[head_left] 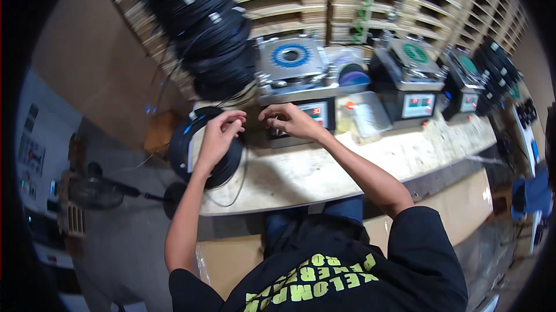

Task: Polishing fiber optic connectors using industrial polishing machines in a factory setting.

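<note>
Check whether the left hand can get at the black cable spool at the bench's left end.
Probably yes: the left hand hovers right over the black cable spool, with nothing between them.

In front of the winding machine (292,80) the workbench (324,167) lies bare and passable; a black cable spool (204,147) blocks its left, another machine (405,83) its right.

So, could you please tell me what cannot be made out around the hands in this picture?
- Head view: whether a thin wire runs between the left hand and right hand; too fine to see.
- The small machine's display: partly covered by the right hand.
- The black cable spool: its centre is hidden behind the left hand and wrist.
- The far-right bench end: bent and dark at the fisheye rim.
</note>
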The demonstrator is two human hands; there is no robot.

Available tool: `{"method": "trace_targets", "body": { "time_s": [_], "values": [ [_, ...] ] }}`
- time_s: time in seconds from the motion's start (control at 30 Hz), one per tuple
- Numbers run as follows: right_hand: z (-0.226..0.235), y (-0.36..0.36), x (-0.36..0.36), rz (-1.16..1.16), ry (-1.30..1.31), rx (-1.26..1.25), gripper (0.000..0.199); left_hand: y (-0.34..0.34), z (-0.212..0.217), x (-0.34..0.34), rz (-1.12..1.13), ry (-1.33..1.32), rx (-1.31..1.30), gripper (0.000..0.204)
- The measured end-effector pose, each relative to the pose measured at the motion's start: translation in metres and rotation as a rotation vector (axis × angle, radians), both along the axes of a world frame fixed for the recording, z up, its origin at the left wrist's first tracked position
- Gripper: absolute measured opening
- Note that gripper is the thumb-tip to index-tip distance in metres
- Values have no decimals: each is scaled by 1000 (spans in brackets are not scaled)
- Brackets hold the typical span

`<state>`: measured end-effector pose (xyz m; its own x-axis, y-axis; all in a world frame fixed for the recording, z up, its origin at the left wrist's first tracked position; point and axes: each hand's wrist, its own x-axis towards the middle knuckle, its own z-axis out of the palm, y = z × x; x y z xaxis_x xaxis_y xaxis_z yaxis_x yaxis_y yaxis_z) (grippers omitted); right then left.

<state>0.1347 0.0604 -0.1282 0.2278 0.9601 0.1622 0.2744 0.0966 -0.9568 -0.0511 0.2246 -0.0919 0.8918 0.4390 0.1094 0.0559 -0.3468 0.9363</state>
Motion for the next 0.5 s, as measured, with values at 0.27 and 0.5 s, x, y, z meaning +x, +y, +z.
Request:
{"method": "trace_targets", "body": {
  "time_s": [0.27, 0.5],
  "values": [
    [67, -225, 117, -495, 51, 155, 23, -101, 102, 145, -534, 12, -26, 32],
    [91, -419, 197, -836, -71, -66, 23, -179, 170, 318, -1398, 542, 480, 56]
  ]
}}
